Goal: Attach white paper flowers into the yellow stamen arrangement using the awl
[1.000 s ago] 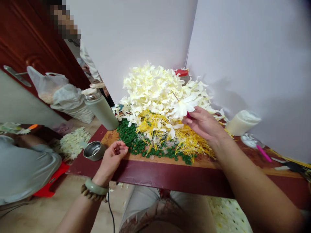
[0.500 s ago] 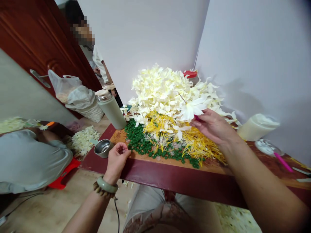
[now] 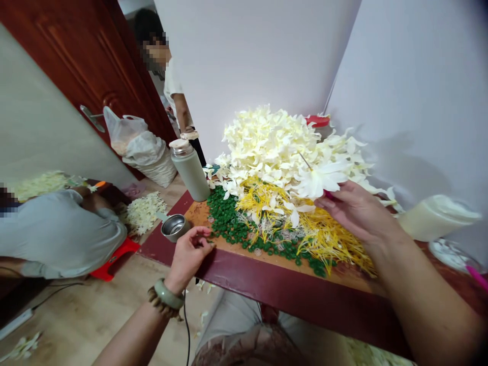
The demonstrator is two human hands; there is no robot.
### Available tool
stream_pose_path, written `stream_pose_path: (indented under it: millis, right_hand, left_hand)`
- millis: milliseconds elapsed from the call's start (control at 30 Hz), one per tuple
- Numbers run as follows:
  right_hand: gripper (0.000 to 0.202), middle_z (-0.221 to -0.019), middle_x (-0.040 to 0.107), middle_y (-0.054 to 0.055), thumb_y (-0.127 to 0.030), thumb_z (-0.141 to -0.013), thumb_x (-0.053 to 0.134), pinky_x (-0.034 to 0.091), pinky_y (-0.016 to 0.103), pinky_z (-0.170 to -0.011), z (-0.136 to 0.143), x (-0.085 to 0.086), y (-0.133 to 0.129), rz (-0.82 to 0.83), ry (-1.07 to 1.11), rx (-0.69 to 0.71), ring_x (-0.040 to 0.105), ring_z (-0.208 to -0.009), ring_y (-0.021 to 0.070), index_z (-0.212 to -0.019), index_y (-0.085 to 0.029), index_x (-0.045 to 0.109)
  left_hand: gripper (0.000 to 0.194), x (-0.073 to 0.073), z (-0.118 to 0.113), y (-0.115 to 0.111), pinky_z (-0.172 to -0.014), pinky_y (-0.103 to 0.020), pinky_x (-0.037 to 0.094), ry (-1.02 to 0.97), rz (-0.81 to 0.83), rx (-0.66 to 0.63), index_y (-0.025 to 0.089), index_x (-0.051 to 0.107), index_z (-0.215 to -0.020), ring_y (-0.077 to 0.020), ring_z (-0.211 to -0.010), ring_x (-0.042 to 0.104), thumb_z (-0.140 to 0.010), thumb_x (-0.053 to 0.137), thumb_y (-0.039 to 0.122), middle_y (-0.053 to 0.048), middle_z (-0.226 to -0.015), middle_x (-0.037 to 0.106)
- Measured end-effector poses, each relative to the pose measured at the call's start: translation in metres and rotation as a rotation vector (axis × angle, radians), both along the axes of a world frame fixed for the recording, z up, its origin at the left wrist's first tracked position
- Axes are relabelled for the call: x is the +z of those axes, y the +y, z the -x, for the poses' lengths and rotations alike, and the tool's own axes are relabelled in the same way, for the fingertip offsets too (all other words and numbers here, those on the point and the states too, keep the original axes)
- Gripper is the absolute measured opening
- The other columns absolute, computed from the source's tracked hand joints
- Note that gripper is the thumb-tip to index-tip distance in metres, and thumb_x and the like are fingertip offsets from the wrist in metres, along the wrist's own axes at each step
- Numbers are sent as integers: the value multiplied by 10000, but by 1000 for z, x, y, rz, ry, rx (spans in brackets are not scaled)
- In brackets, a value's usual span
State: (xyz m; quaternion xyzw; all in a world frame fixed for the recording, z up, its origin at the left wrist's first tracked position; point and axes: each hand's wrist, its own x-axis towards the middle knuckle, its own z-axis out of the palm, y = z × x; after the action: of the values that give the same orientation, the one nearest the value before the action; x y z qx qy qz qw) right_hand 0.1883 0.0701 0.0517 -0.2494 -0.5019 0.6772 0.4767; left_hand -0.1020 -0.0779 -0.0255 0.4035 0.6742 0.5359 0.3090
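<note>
My right hand [image 3: 353, 211] grips a tool with a magenta handle [image 3: 328, 194], mostly hidden in the fingers. Its thin needle pokes up through a white artificial flower [image 3: 320, 178] with spread petals. My left hand [image 3: 192, 251], with a jade bangle and beads at the wrist, curls its fingers at the table's front edge. Thumb and fingertips are bent toward each other; whatever is between them is too small to make out. Just beyond them lie small green plastic pieces [image 3: 229, 218]. Yellow stamen strands [image 3: 335, 239] spread below the flower, with a large heap of white petals [image 3: 270, 134] behind.
A thermos [image 3: 190, 173] and a metal cup [image 3: 174, 227] stand at the table's left. On the right are a whitish jar [image 3: 438, 216] and a dish of white bits [image 3: 448, 254]. One person sits on a red stool [image 3: 114, 259]; another person [image 3: 177, 96] stands by the doorway.
The view has swung left, so everything sits further right. My right hand still holds the flower on the needle. My left hand has drawn back slightly from the green pieces.
</note>
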Motion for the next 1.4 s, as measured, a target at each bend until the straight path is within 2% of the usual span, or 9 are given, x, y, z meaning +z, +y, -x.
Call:
stream_pose_path:
  millis: [67,267,367,433,567,733,900,1133,1400]
  right_hand:
    - [109,-598,463,-36,-107,-661,593,318,219,-460,1,-1,1,5,-2,-3,370,-509,67,-652,-209,556]
    - [108,-582,469,-37,-119,-645,595,321,232,-456,2,2,-2,24,-45,-42,343,-478,68,-626,-222,571]
    - [100,-574,469,-38,-126,-639,616,330,222,-460,2,3,-2,25,-29,-30,352,-484,67,-623,-213,570]
    - [99,-591,478,-36,-130,-637,633,332,210,-463,2,2,-2,17,-16,-23,378,-510,69,-641,-206,569]
    - [85,-674,522,-25,-198,-682,628,335,214,-485,3,-1,-4,-32,-62,-31,417,-545,76,-740,-207,567]
    - [68,-565,453,-57,-258,-786,540,289,213,-492,8,-3,-9,-166,-253,-33,362,-489,69,-792,-200,506]
    - [156,-656,471,-28,-337,-816,498,319,220,-520,9,0,-8,-239,-318,-115,422,-576,89,-782,-185,504]
    - [128,-718,514,-13,-308,-815,497,341,233,-558,14,-2,-10,-275,-453,-148,445,-617,102,-821,-185,529]
    - [119,-688,518,-15,-300,-803,504,350,236,-551,21,-4,-18,-309,-397,-227,462,-605,102,-814,-188,544]
  left_hand:
    - [265,0,4,-6,-495,-188,348,21,48,-7,146,524,-790,-64,-480,413,-557,648,162,71,-532,473]
    - [307,-1,10,-4,-498,-223,359,235,203,-46,120,612,-856,-104,-512,461,-571,639,231,34,-553,518]
    - [230,0,11,-1,-499,-239,359,357,258,-23,133,656,-776,-117,-511,476,-603,619,280,12,-555,557]
    - [192,3,11,1,-491,-239,360,349,249,-30,143,658,-702,-120,-505,486,-598,636,303,6,-547,574]
    - [199,19,-4,18,-515,-225,410,24,128,-125,147,628,-674,-117,-526,540,-582,692,312,3,-560,606]
    - [227,46,-53,69,-639,-228,475,-404,-26,-256,123,643,-725,-122,-633,606,-560,743,244,-38,-650,667]
    - [232,52,-81,110,-689,-166,472,-664,-35,-311,110,683,-823,-83,-687,604,-599,728,149,-65,-759,687]
    - [286,40,-65,110,-663,-124,484,-828,10,-418,145,637,-991,-55,-673,599,-708,635,102,-38,-777,661]
    - [188,37,-60,108,-686,-132,502,-874,12,-458,142,638,-884,-75,-713,627,-702,642,100,-40,-778,669]
